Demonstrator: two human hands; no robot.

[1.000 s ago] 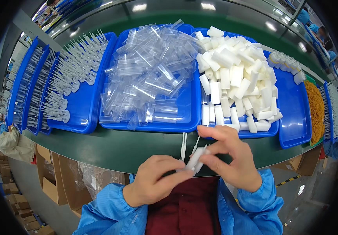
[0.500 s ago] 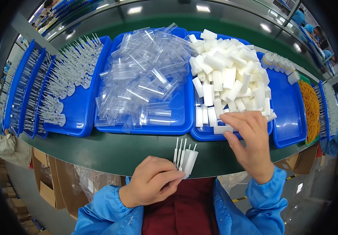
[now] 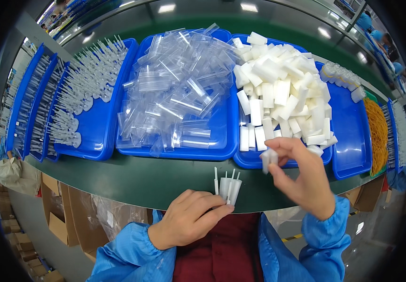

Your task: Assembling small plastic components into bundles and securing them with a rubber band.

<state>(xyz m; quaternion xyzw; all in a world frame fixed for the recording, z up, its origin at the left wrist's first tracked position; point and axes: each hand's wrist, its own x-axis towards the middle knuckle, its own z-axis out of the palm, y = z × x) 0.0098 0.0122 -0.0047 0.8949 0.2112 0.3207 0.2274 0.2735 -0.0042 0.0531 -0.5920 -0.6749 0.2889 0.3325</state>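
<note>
My left hand [image 3: 189, 218] is closed on a small white part with thin upright prongs [image 3: 216, 181], its base mostly hidden by my fingers. White foam sleeves [image 3: 237, 190] sit around some of the prongs, whose tips stick out above; at least one prong is bare. Over the front edge of the foam tray, my right hand [image 3: 304, 176] pinches a white foam piece [image 3: 269, 161] between thumb and fingers, slightly blurred. Behind it lies a heap of similar white foam pieces [image 3: 283, 91] in a blue tray [image 3: 247, 161].
Left of the foam, another blue tray [image 3: 224, 129] holds clear plastic sleeves [image 3: 165, 89]. Further left, blue trays carry white pronged parts [image 3: 90, 80]. To the right are a blue tray [image 3: 351, 150] with clear-wrapped bundles [image 3: 341, 77] and orange strands [image 3: 376, 136]. The green table [image 3: 118, 176] curves in front.
My right hand has picked up a foam piece from the tray's front and lifted it clear of the tray floor. In my left hand, the pronged part has turned and shifted slightly right.
</note>
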